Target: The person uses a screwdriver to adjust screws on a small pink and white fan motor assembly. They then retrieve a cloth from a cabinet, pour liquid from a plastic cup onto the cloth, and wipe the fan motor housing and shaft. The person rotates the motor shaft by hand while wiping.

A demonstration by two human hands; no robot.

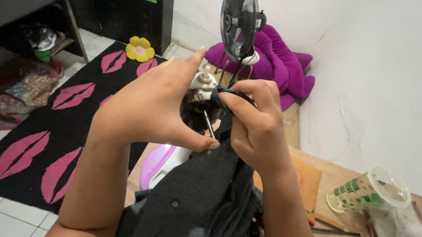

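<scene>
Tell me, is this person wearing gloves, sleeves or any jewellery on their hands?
No. Both the left hand and the right hand are bare, with no gloves, rings, watch or bracelets showing. The forearms are uncovered as far as the picture reaches, so no sleeves appear. The fingernails look short and unpainted.

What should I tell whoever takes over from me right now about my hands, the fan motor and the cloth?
Left hand: cupped around the small fan motor, holding it up, index finger raised over its cream knob.
Right hand: fingers pinching the dark dotted cloth against the motor's top edge.
The motor's thin metal shaft points down, bare. The cloth hangs down to the lap.
A clear plastic cup with green print lies on its side on the wooden table at right.
Done: cloth is on the motor's top. Left: the lower body and shaft are uncovered.
</scene>
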